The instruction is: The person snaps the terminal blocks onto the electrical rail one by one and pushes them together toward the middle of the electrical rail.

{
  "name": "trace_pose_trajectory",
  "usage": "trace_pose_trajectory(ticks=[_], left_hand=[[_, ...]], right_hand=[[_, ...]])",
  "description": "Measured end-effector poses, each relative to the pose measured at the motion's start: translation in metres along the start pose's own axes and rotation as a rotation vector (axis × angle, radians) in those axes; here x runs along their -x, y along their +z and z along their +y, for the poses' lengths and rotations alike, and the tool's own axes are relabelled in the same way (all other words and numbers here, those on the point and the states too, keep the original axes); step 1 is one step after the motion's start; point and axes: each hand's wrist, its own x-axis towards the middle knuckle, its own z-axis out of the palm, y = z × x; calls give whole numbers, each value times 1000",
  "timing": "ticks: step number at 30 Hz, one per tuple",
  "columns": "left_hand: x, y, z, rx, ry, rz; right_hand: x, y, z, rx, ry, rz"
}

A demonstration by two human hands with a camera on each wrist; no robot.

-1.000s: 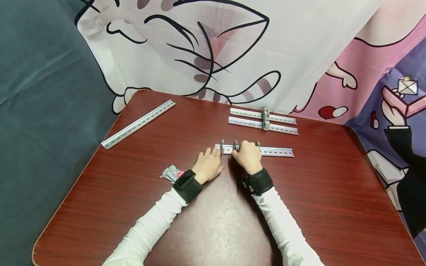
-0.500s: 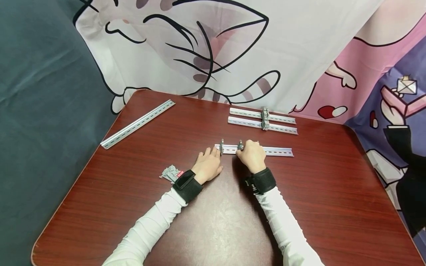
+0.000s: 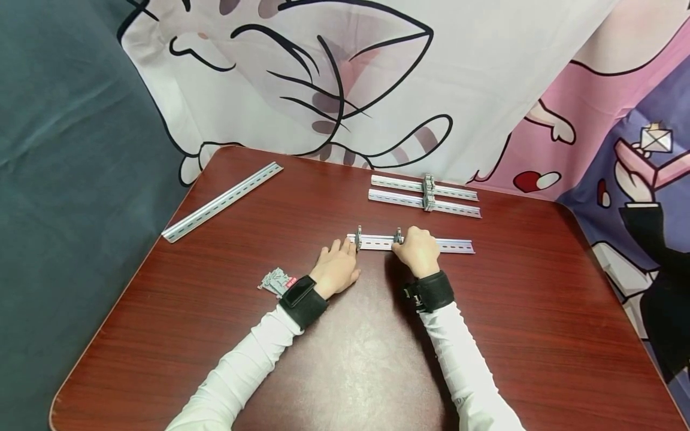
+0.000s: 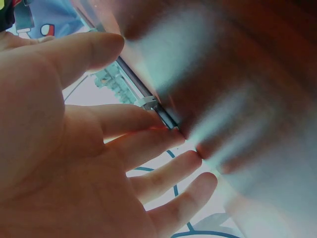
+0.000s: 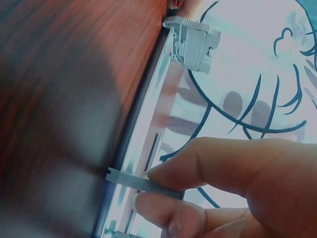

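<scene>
On the bench (image 3: 539,311), a short metal rail (image 3: 455,246) lies roughly parallel to the back edge. The right hand (image 3: 419,251) pinches a thin grey clip (image 5: 126,180) on it between thumb and finger; the left hand (image 3: 336,267) rests with fingers extended, tips at the rail's left end beside an end clip (image 3: 358,238). To slide or seat the pinched clip well, the person would probably do best to hold it square across the rail and push evenly low down, left fingertips bracing the rail against skewing; a tilted clip could bind. No box or tray shows: two rails (image 3: 460,209) nearer the back edge carry grey clips (image 3: 429,194), and loose grey pieces (image 3: 275,281) lie in a heap directly on the bench, toward its left edge.
</scene>
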Motion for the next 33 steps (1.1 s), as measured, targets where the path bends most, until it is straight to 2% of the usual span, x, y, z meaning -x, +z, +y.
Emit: trace_pose_trajectory(ticks=[11, 23, 33], left_hand=[[0, 0, 0, -5, 2, 0], [0, 1, 0, -13, -2, 17], [-2, 2, -1, -13, -5, 1]], right_hand=[[-2, -5, 10, -20, 73, 6], [-5, -10, 17, -31, 106, -3], [-5, -12, 20, -29, 130, -7]])
